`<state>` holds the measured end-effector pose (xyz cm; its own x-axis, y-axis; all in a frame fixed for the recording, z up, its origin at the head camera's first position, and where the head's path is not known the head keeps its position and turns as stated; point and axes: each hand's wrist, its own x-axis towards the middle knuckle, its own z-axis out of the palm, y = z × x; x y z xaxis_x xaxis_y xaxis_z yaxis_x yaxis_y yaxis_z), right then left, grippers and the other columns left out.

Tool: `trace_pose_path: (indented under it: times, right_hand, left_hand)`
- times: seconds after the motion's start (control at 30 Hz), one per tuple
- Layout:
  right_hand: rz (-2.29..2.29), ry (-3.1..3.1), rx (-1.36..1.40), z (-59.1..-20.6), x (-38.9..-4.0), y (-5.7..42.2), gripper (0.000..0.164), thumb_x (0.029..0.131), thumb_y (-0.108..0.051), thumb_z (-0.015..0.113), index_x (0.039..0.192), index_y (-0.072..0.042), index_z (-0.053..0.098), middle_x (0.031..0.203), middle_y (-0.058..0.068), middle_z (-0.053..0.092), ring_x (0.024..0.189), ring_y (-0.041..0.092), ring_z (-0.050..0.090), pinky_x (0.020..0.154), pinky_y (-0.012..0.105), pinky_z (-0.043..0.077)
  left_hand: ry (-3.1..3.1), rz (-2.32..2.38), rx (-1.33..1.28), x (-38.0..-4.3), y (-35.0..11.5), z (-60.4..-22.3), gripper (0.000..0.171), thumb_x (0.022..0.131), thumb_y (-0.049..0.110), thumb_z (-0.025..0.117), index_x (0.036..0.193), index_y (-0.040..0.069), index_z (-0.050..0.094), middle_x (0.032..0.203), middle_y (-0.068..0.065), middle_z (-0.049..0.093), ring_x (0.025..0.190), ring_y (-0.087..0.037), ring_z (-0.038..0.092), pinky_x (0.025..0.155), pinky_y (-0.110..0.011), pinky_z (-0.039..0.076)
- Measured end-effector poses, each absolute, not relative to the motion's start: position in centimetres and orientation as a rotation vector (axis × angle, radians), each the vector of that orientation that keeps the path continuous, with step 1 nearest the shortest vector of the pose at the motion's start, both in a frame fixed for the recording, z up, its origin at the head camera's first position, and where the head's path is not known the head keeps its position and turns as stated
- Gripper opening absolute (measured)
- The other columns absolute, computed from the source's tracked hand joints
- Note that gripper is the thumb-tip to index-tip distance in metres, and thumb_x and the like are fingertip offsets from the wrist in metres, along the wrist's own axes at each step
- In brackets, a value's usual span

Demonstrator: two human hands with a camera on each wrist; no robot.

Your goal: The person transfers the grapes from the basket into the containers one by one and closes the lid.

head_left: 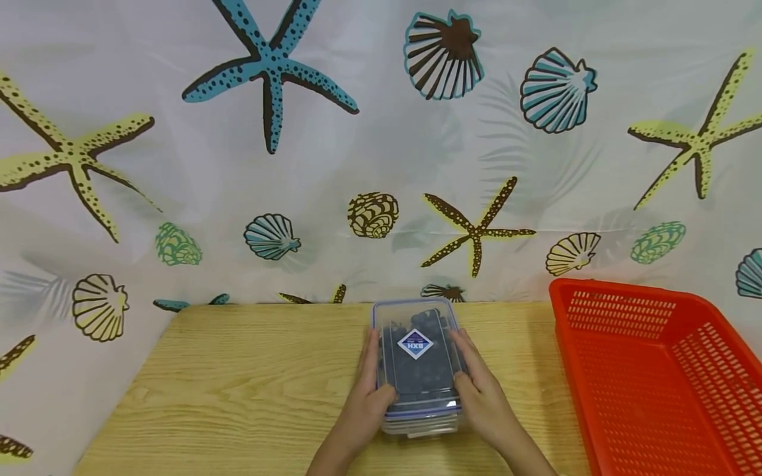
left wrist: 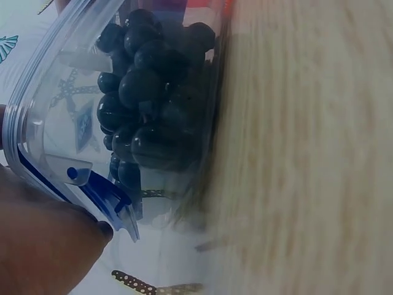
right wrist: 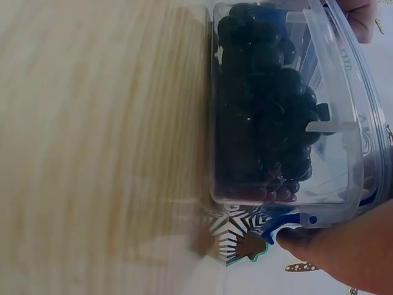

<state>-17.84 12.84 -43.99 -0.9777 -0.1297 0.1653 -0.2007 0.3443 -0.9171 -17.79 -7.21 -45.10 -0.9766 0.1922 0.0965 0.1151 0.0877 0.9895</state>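
Note:
A clear plastic food container with a blue-edged lid and a diamond-shaped label stands near the middle of the table. Through its walls in the left wrist view show dark round grapes. My left hand grips the left side, its thumb at the lid's near corner and its fingers along the edge. On the opposite side my right hand holds it the same way. In the left wrist view a blue clip sticks out from the rim beside a fingertip. Another blue clip shows by my right fingertip.
An orange-red slatted plastic basket stands on the right side of the wooden table. Behind the table hangs a white cloth printed with starfish and shells.

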Motion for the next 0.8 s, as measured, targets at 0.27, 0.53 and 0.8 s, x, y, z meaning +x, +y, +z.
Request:
trace_pose_path:
  times: [0.27,0.53,0.8]
  right_hand:
    - [1.735,-2.541,0.326,-44.42,-17.83,13.02,0.065,0.096,0.008,0.040,0.158,-0.006,0.033,0.166,0.015,0.018,0.151,0.034,0.016,0.118,0.053,0.013]
    - [1.603,-2.649,0.267,-44.07,-17.44,12.96,0.061,0.098,0.002,0.044,0.158,-0.006,0.034,0.165,0.013,0.023,0.150,0.034,0.019,0.117,0.055,0.016]
    - [1.439,-2.689,0.289,-43.77,-17.90,13.68,0.045,0.102,-0.004,0.053,0.148,-0.002,0.051,0.159,0.014,0.036,0.145,0.038,0.033,0.114,0.056,0.026]
  left_hand:
    - [2.352,1.961,0.335,-17.41,-7.12,-45.20,0.098,0.082,-0.004,0.047,0.163,0.012,-0.006,0.167,-0.008,-0.016,0.151,-0.033,-0.015,0.115,-0.064,-0.003]
    - [2.416,1.861,0.362,-17.28,-7.34,-45.50,0.098,0.082,0.000,0.047,0.163,0.012,-0.006,0.167,-0.008,-0.015,0.151,-0.033,-0.013,0.114,-0.066,-0.001]
    - [2.447,1.806,0.362,-17.36,-7.45,-45.69,0.094,0.084,0.005,0.047,0.162,0.010,-0.005,0.168,-0.007,-0.014,0.151,-0.030,-0.013,0.115,-0.064,-0.002]
